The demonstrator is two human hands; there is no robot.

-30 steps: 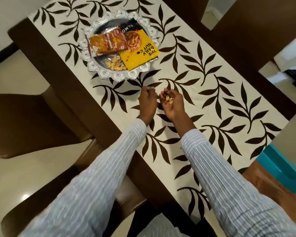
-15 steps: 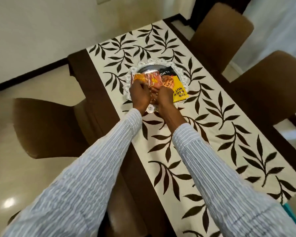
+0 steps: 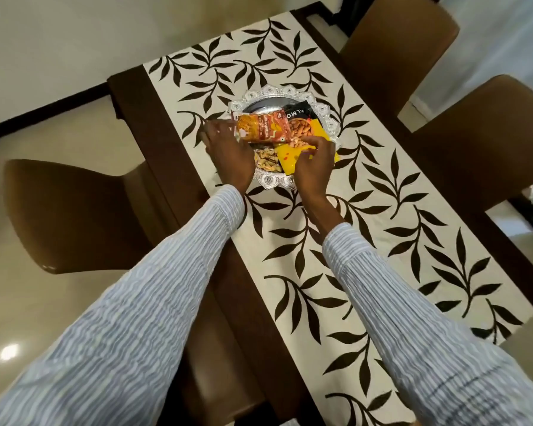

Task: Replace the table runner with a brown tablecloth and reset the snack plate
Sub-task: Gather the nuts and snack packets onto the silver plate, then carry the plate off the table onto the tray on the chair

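Note:
A silver snack plate [image 3: 293,91] with a scalloped rim stands on the cream table runner [image 3: 391,229] printed with dark leaves. On the plate lie an orange snack packet [image 3: 263,130], a yellow-and-black almond packet [image 3: 302,124] and loose nuts [image 3: 266,161]. My left hand [image 3: 228,152] is on the plate's left rim, thumb by the orange packet and fingers outside the rim. My right hand [image 3: 316,162] holds the right rim, with its fingers over the yellow packet. The rim under both hands is hidden.
The runner covers the middle of a dark wooden table [image 3: 166,167]. Brown chairs stand close: one at the left [image 3: 71,213], two at the right [image 3: 397,47] [image 3: 486,142]. The floor is glossy beige tile. No brown tablecloth is in view.
One second ago my right palm held nuts, short of the plate. Both hands then reached the plate together and have now spread apart to its left and right rims.

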